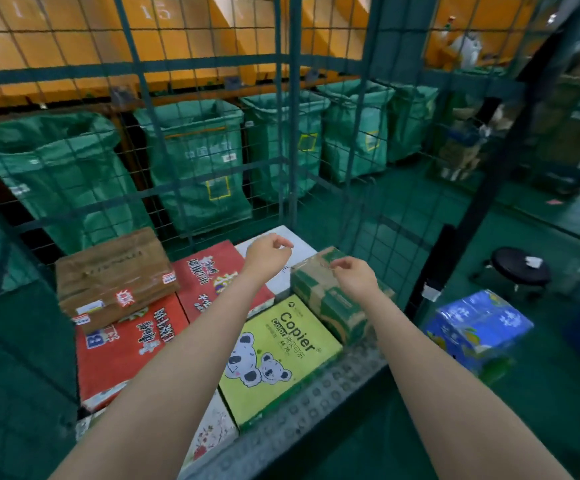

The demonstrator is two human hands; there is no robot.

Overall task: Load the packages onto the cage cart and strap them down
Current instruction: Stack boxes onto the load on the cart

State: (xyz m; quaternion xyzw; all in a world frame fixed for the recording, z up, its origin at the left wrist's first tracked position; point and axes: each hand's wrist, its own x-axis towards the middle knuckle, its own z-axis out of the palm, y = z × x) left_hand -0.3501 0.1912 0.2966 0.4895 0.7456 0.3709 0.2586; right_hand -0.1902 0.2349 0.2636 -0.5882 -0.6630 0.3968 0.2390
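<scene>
**Q:** How many packages are counted inside the cage cart [333,393]?

**A:** Seven are seen.
- On the left, a near red box [126,344] and a far red box [219,275] are laid flat.
- One brown carton [115,275] is stacked at the far left and rests partly on the near red box.
- One white box [302,252] is placed at the far end.
- One yellow box [281,355] marked "Copier" is laid near the middle.
- One green-printed carton [323,299] is set just to the right of the yellow box.
- One flowered box [212,434] is seen at the near edge, partly hidden by the left forearm.

**Q:** Is any package located outside the cart?

**A:** One is. A blue package [479,327] is seen on the floor [558,393] to the right, near one black stool [520,268].

**Q:** How are the two hands positioned?

**A:** The left hand [268,258] is held over the white box. The right hand [354,275] is held over the green-printed carton. The fingers of both hands are loosely curled, and nothing is gripped. Contact between the right hand and the carton cannot be determined.

**Q:** What is seen beyond the far mesh?

**A:** Five green sacks [198,161] are lined up in one row from left to right.
</scene>
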